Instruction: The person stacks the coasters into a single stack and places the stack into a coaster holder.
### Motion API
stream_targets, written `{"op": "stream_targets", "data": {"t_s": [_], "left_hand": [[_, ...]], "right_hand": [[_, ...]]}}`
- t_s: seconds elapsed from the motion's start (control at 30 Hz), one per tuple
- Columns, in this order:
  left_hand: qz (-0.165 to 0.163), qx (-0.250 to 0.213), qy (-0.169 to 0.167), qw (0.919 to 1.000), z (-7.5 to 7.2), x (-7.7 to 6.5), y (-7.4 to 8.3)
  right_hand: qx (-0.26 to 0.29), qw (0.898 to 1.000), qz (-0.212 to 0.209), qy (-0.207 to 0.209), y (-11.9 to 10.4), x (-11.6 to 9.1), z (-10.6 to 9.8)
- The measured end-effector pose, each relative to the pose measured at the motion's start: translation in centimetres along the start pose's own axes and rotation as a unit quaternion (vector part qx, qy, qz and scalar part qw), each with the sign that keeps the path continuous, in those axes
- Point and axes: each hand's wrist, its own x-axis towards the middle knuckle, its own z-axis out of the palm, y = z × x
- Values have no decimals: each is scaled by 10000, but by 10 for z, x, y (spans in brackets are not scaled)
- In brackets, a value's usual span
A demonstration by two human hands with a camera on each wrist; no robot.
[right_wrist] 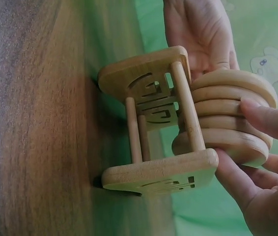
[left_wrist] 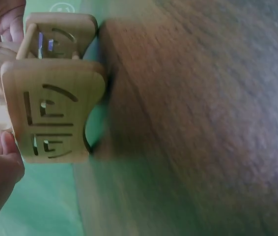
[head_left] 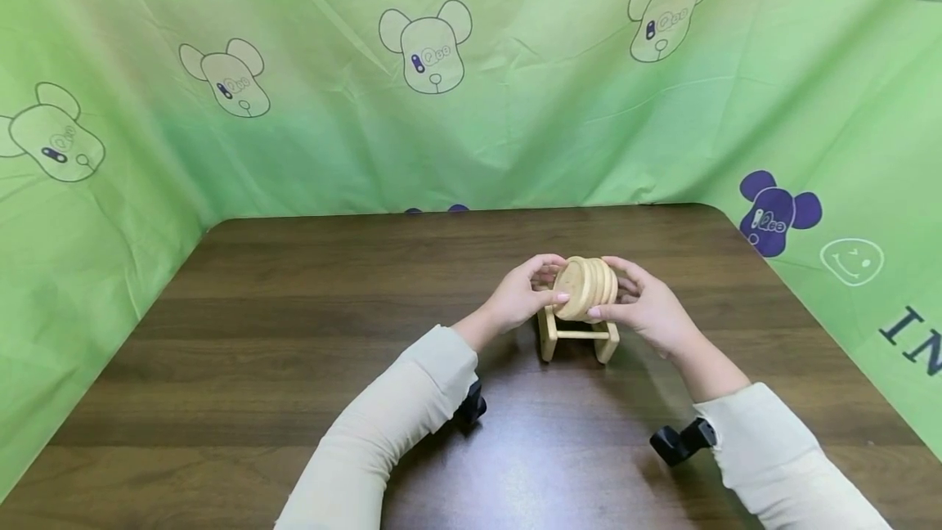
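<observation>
Several round wooden coasters [head_left: 581, 289] stand on edge in a row, face to face, at the top of a small wooden coaster holder [head_left: 580, 334]. My left hand [head_left: 521, 298] grips the row from the left, thumb on the face of the outermost disc. From the other side my right hand [head_left: 651, 313] holds it, its thumb lying across the coaster edges [right_wrist: 217, 105] in the right wrist view. The holder's side panel [left_wrist: 55, 113] has cut-out slots, and round rods [right_wrist: 188, 105] join its two panels. The holder stands upright on the table.
The dark wood-grain table [head_left: 331, 334] reaches back to a green cloth backdrop [head_left: 316, 145] printed with bear heads. Black wrist devices [head_left: 684, 442] hang beneath both pale sleeves [head_left: 412, 399], close above the tabletop.
</observation>
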Motion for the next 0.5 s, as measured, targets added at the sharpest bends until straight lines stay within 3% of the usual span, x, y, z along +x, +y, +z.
{"op": "stream_targets", "data": {"t_s": [0.23, 0.5], "left_hand": [[136, 431, -63, 9990, -2, -2, -5], [133, 951, -165, 9952, -1, -3, -4]], "right_hand": [[-1088, 9939, -171, -88, 0, 2, 1], [-1725, 9849, -81, 101, 6, 0, 5]]}}
